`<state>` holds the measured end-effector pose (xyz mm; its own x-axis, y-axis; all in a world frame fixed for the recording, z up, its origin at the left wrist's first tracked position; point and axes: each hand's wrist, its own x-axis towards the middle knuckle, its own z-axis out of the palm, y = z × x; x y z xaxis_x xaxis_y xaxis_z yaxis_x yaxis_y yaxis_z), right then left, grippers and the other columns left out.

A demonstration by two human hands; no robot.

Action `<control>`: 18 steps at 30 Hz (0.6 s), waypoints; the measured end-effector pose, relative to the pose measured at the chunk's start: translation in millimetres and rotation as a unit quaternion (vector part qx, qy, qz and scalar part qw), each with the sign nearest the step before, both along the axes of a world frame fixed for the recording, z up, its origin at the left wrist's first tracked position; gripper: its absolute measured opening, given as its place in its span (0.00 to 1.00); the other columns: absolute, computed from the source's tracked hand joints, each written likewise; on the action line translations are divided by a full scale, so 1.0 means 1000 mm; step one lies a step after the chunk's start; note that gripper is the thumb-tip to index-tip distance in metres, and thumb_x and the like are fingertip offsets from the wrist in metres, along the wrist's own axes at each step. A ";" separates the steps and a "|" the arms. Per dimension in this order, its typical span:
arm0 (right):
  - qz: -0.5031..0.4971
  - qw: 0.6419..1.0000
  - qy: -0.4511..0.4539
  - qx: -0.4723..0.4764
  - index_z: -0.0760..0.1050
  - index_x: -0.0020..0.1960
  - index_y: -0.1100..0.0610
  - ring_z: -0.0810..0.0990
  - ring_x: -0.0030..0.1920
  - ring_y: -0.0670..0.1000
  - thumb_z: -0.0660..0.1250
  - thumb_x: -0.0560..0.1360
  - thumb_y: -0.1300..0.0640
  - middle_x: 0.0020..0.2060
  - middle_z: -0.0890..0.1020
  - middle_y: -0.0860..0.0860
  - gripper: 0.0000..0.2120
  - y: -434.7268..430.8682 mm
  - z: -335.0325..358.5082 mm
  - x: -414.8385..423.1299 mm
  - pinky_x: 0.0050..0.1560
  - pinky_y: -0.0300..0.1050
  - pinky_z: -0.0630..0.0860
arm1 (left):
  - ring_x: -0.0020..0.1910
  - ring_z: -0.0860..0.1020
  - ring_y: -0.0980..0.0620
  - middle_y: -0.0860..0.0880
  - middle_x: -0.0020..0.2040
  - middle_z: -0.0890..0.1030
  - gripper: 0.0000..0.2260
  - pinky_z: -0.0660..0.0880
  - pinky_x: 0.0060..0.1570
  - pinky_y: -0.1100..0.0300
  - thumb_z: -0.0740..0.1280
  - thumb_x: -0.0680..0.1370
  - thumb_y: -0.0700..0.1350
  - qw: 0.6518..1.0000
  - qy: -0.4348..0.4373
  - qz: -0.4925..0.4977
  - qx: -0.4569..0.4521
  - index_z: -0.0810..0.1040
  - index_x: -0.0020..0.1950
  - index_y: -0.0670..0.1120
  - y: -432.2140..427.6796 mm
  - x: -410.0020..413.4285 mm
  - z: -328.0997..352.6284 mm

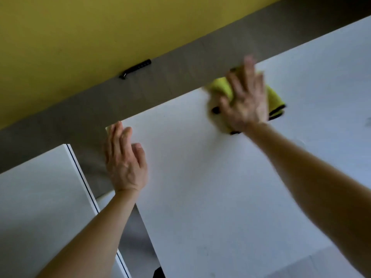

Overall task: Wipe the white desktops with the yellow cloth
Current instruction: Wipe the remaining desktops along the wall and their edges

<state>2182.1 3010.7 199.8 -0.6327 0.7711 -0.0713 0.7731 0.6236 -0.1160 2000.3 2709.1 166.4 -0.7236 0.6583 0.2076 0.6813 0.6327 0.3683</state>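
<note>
Desk [200,197] — white top, fills the middle and right of the view; its far edge runs diagonally, rising to the right.

Cloth [276,98] — yellow with dark trim, folded, lying on the desk just inside the far edge, right of centre. Most of it is covered by the right hand; one folded end shows on the right, a blurred part on the left.

Right hand [245,101] — palm down on the cloth, fingers straight and spread apart, pointing to the far edge. Blurred. Bare forearm enters from the near right.

Left hand [124,163] — back of the hand up, at the desk's left edge near its far left corner. Fingers straight and close together, holding nothing. Whether it touches the desk cannot be told. Bare forearm enters from the near left.

Second desk [36,197] — white top with a dark edge line, near left, set apart from the first by a gap.

Floor [160,81] — grey band beyond both desks.

Wall [80,27] — yellow, far side.

Black object [135,68] — small, elongated, at the foot of the wall; kind not discernible.
</note>
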 end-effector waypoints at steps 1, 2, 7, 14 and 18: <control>-0.075 0.997 -0.015 0.008 0.63 0.85 0.47 0.43 0.88 0.63 0.51 0.84 0.31 0.88 0.44 0.60 0.35 0.027 0.003 0.022 0.86 0.66 0.44 | 0.84 0.63 0.40 0.41 0.82 0.69 0.19 0.63 0.81 0.39 0.61 0.87 0.45 1.000 0.003 -0.005 0.001 0.74 0.78 0.42 0.001 0.000 0.000; -0.136 0.990 -0.023 0.010 0.61 0.85 0.46 0.42 0.87 0.65 0.49 0.84 0.30 0.87 0.43 0.62 0.35 0.044 0.007 0.035 0.86 0.67 0.44 | 0.84 0.63 0.40 0.41 0.82 0.69 0.19 0.63 0.81 0.39 0.61 0.87 0.45 1.000 0.007 -0.009 0.001 0.74 0.78 0.42 0.001 0.000 0.001; -0.109 0.994 0.025 0.001 0.67 0.84 0.55 0.51 0.86 0.70 0.48 0.86 0.34 0.84 0.53 0.71 0.35 -0.043 0.002 -0.025 0.84 0.69 0.51 | 0.84 0.63 0.40 0.41 0.83 0.69 0.19 0.63 0.81 0.40 0.62 0.89 0.48 0.999 0.028 -0.018 -0.006 0.75 0.79 0.46 0.001 0.000 0.002; 0.177 0.978 0.079 -0.078 0.51 0.89 0.51 0.47 0.88 0.58 0.52 0.87 0.35 0.88 0.50 0.58 0.36 -0.117 0.004 -0.050 0.87 0.59 0.45 | 0.83 0.66 0.39 0.41 0.82 0.70 0.18 0.64 0.80 0.41 0.62 0.89 0.49 0.998 0.063 -0.017 -0.007 0.77 0.78 0.47 0.000 -0.003 -0.003; -0.104 0.994 0.018 -0.028 0.48 0.89 0.48 0.42 0.88 0.59 0.44 0.84 0.26 0.88 0.44 0.57 0.41 0.002 0.007 0.058 0.86 0.64 0.43 | 0.84 0.63 0.40 0.42 0.83 0.69 0.21 0.61 0.81 0.41 0.60 0.89 0.57 0.997 0.062 -0.002 -0.047 0.75 0.80 0.51 0.002 0.002 0.004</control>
